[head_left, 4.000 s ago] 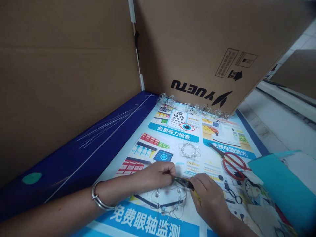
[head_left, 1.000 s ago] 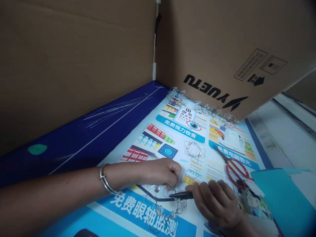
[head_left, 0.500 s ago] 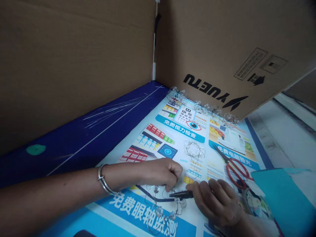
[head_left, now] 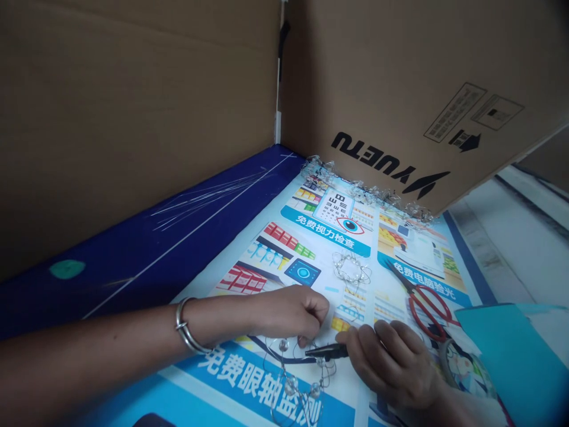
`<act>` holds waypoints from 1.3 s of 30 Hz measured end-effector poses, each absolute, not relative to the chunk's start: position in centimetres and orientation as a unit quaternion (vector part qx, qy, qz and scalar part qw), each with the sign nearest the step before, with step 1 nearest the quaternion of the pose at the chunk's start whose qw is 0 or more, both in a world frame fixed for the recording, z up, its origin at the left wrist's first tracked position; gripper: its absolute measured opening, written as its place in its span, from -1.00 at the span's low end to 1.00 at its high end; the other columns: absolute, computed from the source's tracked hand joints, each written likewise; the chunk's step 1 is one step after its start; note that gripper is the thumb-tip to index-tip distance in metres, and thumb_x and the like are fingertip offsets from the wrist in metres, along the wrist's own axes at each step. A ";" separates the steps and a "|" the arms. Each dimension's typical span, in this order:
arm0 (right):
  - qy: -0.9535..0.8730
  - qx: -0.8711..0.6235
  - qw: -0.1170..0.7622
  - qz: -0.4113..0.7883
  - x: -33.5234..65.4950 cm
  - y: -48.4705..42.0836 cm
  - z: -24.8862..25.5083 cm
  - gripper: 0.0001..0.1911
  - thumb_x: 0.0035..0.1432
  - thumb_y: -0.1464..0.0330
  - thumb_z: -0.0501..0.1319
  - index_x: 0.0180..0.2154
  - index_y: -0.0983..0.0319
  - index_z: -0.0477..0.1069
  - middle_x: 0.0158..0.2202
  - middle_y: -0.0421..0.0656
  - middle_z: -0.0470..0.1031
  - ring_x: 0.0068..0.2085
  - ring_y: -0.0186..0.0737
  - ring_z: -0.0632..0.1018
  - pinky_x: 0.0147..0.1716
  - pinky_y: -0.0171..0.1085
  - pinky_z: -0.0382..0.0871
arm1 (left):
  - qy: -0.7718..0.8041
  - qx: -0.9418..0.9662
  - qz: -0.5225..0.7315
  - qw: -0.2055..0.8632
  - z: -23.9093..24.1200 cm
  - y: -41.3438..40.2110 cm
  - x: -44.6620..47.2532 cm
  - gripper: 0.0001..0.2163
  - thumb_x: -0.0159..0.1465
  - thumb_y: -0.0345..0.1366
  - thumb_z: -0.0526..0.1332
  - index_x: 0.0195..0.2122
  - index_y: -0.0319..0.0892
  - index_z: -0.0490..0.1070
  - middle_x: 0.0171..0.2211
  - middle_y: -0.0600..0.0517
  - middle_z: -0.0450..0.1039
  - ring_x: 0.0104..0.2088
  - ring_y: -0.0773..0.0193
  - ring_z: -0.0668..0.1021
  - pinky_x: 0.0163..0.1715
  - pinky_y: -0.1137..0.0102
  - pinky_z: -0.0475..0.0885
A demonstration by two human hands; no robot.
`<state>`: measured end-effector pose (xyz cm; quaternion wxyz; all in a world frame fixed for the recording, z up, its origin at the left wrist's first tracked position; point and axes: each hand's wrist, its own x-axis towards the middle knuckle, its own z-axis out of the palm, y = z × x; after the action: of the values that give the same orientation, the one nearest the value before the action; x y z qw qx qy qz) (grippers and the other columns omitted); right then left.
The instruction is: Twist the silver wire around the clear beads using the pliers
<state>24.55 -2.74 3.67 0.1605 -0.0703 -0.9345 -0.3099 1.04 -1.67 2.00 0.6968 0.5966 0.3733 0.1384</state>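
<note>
My left hand, with a silver bangle on the wrist, is closed in a pinch on a ring of thin wire with clear beads. The ring hangs below the fingertips, its wire loops sticking outward. From the right, my right hand is wrapped around dark pliers. Their narrow jaws reach the ring's upper right part, close to my left fingertips. Whether the jaws grip the wire is too small to tell. The pliers' handles are mostly hidden in my palm.
A similar wire ring lies on the printed sheet farther back. Red-handled scissors and a tape roll are at the right. Beaded wire pieces line the cardboard wall. Loose wires lie at the left.
The beaded wire ring has shifted very slightly down and right. Both hands and the pliers stay almost where they were; the view has moved a touch.
</note>
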 end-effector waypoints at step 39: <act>-0.916 -0.345 0.169 0.119 23.7 -2.4 1.2 -0.95 0.14 0.40 0.10 -0.32 0.21 0.32 -0.41 -0.14 0.39 -0.36 -0.25 0.37 -0.38 -0.29 0.24 | 0.337 0.574 0.171 0.727 1.4 -1.3 0.0 -0.96 0.08 -0.41 0.11 -0.42 -0.19 0.25 -0.61 0.17 0.25 -0.62 0.44 0.31 -0.64 0.56 0.22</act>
<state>23.72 -2.38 1.20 0.1685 -0.3445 -0.9159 0.1187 0.05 -1.34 1.42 0.7269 0.5737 0.3366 0.1705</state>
